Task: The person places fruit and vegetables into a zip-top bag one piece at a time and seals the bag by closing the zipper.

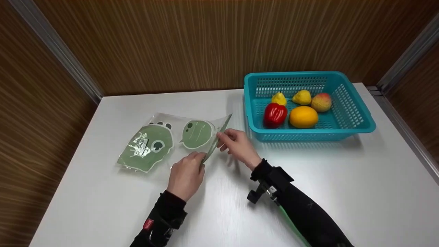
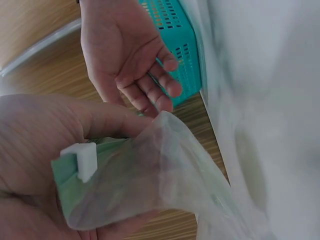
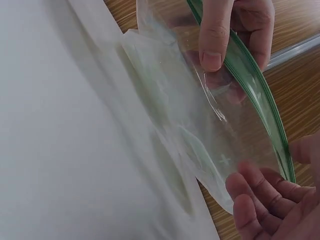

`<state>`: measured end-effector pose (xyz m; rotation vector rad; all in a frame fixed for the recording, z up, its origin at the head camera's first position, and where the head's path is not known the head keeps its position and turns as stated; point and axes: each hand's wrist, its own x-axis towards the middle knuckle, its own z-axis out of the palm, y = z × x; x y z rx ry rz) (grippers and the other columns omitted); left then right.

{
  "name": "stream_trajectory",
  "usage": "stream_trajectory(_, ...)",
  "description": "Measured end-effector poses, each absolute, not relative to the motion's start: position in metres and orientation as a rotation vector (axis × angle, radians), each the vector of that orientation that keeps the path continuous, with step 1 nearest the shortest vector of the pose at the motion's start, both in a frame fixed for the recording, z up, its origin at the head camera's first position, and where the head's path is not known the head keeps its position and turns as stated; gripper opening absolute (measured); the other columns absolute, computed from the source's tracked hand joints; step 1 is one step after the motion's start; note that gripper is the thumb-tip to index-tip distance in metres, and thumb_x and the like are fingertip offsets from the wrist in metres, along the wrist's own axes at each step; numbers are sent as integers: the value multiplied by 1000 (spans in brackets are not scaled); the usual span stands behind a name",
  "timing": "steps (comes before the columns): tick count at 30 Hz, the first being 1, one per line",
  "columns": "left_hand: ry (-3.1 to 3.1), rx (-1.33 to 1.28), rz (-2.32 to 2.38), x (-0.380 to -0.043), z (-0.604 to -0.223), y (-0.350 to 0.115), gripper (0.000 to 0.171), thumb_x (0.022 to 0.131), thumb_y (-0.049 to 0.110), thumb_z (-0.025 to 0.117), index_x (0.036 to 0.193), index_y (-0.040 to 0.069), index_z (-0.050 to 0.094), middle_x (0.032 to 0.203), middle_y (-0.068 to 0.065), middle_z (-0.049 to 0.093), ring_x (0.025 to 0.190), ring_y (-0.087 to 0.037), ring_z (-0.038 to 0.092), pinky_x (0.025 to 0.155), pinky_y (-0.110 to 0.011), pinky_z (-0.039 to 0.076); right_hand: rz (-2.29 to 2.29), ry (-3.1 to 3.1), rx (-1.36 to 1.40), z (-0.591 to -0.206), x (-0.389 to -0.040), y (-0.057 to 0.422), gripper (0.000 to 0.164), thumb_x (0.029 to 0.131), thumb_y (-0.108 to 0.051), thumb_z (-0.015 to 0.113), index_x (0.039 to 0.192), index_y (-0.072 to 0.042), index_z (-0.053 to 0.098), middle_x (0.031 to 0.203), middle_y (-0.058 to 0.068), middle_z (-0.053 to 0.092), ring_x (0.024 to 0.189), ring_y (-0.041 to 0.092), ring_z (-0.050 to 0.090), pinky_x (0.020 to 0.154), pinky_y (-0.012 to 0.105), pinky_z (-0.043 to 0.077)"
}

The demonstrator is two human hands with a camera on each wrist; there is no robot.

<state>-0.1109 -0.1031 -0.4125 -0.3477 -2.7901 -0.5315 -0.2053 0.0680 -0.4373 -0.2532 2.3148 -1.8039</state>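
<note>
Bag: clear, green-printed, left of centre.
Left hand: pinching the bag, mid-frame.
Right hand: pinching the bag higher up.
Red tag: lower left; white lettering too small to read.

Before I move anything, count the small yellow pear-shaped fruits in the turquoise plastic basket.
2. One small yellow pear-shaped fruit sits behind the glossy red bell pepper, which partly hides it; the other fruit is beside the round red-yellow peach.
</note>
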Motion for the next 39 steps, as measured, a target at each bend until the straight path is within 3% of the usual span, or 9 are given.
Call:
stream_trajectory(4, -2796, -377, -523, -107, -412, -99, 21, 79, 9, 71, 100, 11, 69, 83, -4, 69, 73, -24, 69, 56, -39, 51, -1867, 2190, -166, -436, -204, 71, 26, 95, -28, 54, 95, -5, 66, 85, 19, 71, 62, 12, 66, 58, 29, 52)
stream_trajectory(10, -2781, -386, -564, -107, -411, -95, 18, 82, 20, 71, 98, 13, 69, 83, -1, 70, 70, -21, 69, 55, -36, 49, -1933, 2108, -157, -431, -202, 75, 21, 95, -21, 51, 90, -5, 63, 72, 1, 69, 59, 12, 66, 55, 24, 52)
stream_trajectory(14, -2750, -372, -626, -108, -410, -93, 12, 86, 26, 68, 91, 15, 70, 76, 4, 69, 65, -14, 66, 53, -29, 46, -1971, 2108, -163, -429, -198, 75, 19, 95, -20, 51, 88, -6, 61, 68, -2, 67, 57, 12, 66, 53, 24, 51)
stream_trajectory(22, -2679, -278, -711, -109, -407, -98, 17, 89, 23, 63, 75, 15, 66, 67, 3, 65, 58, -13, 60, 50, -28, 41, -1957, 2125, -328, -427, -192, 68, 23, 96, -27, 54, 99, -5, 59, 75, 8, 70, 59, 11, 66, 56, 29, 53)
stream_trajectory(26, -2645, -282, -714, -110, -405, -98, 17, 91, 22, 61, 77, 14, 68, 68, 2, 66, 59, -14, 60, 51, -29, 43, -1867, 2244, -422, -426, -189, 67, 23, 95, -26, 57, 99, -4, 60, 80, 18, 71, 59, 14, 66, 56, 33, 53)
stream_trajectory(33, -2611, -263, -719, -113, -403, -104, 15, 92, 21, 60, 86, 12, 72, 70, -1, 68, 60, -14, 62, 53, -30, 46, -1788, 2299, -479, -418, -186, 68, 22, 94, -19, 57, 92, 2, 61, 85, 29, 69, 65, 30, 67, 54, 23, 49)
stream_trajectory(39, -2608, -188, -763, -115, -395, -116, 14, 90, 21, 63, 88, 11, 73, 74, -2, 71, 63, -13, 64, 54, -28, 47, -1775, 2327, -495, -422, -187, 68, 25, 94, -21, 58, 91, 3, 63, 84, 28, 69, 68, 36, 67, 52, 20, 48)
